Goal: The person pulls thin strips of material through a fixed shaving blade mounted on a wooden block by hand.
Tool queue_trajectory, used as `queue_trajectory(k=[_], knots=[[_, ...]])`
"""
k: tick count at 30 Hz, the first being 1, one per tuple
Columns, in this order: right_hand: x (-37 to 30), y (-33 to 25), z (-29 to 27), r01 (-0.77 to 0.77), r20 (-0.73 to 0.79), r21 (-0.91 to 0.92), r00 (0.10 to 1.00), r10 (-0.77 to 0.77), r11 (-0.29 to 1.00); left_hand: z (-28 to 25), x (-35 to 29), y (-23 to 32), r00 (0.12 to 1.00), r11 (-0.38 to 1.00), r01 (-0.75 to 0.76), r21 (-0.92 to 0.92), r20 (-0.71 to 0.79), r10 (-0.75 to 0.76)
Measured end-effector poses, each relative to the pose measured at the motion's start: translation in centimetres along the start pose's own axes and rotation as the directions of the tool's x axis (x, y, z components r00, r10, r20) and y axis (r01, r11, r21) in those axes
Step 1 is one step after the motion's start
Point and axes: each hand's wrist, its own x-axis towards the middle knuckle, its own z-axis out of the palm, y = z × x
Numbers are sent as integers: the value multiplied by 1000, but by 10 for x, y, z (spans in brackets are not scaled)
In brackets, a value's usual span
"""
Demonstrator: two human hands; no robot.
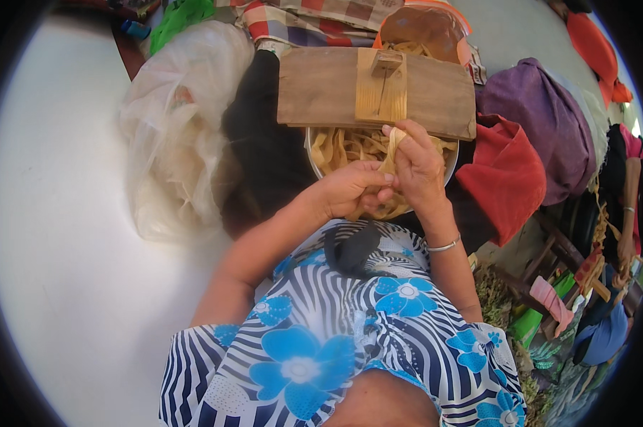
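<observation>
A flat, pale yellow strip (pixel 393 151) stands up between my hands, over a white basin (pixel 313 158). My left hand (pixel 357 188) pinches its lower end with closed fingers. Against its side and upper end, the fingers of my right hand (pixel 419 162) are curled shut. Many similar loose yellowish strips (pixel 343 146) lie in the basin below. Just beyond my fingers, a wooden board (pixel 314 89) crosses the far part of the basin. A small wooden block (pixel 387 64) sits on the board's lighter, yellowish middle, where a thin dark line runs toward me.
To the left stands a cloudy plastic bag (pixel 186 128) beside a dark cloth. An orange-edged bag (pixel 424 28) holds more strips behind the board. Red cloth (pixel 506 178) and a purple bundle (pixel 542 128) are at the right. Another person's arm (pixel 630 206) shows at the far right.
</observation>
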Motion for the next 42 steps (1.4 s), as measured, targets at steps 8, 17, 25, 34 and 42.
queue_trajectory(k=[8, 17, 25, 34, 42], knots=[[-33, 23, -16, -406, 325, -70, 854, 406, 911, 10, 2, 9, 707, -52, -143, 988, 139, 694], [-31, -7, -4, -760, 582, 650, 505, 638, 8, 16, 4, 12, 679, -183, -203, 962, 272, 682], [-32, 9, 1, -436, 134, 355, 899, 417, 827, 39, 5, 19, 707, 54, -187, 981, 97, 701], [-25, 7, -15, -393, 24, 395, 908, 418, 831, 8, -14, 6, 822, 727, -167, 666, -314, 476], [11, 4, -35, -518, 314, 279, 845, 433, 809, 16, -37, 27, 675, 18, -237, 971, 151, 722]])
